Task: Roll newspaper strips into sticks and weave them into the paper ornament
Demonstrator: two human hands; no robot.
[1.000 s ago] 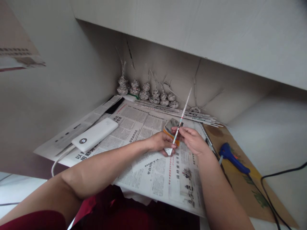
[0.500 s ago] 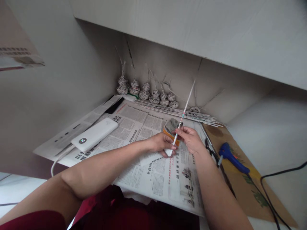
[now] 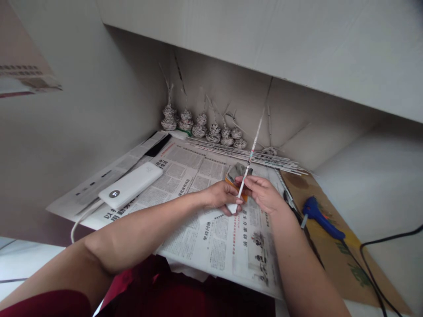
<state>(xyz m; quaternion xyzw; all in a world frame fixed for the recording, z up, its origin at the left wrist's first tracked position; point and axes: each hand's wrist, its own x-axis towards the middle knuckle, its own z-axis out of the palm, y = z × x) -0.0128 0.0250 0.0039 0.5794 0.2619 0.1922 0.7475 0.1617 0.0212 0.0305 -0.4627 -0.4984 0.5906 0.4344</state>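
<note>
Between my two hands a thin rolled paper stick [image 3: 254,147] slants up and away, white with coloured print marks. My left hand [image 3: 223,197] pinches its lower end, where a flap of white paper [image 3: 232,208] is still flat. A little higher, the fingers of my right hand [image 3: 261,190] close around the same stick. Just behind the hands, a grey cloth [image 3: 236,172] rests on an orange-yellow item [image 3: 228,180], partly covered by my fingers. Newspaper sheets [image 3: 185,176] lie under everything.
Several woven paper gourds [image 3: 199,126] line the back wall, with a bundle of paper sticks [image 3: 244,155] before them. A white power bank [image 3: 132,185] with a cable lies left. A blue glue gun [image 3: 322,220] rests on cardboard [image 3: 333,259] at right, and a white panel [image 3: 264,39] overhangs.
The paper stick has tilted slightly more upright, its tip shifting left. My right hand has turned a little at the stick, while my left hand stays nearly in place.
</note>
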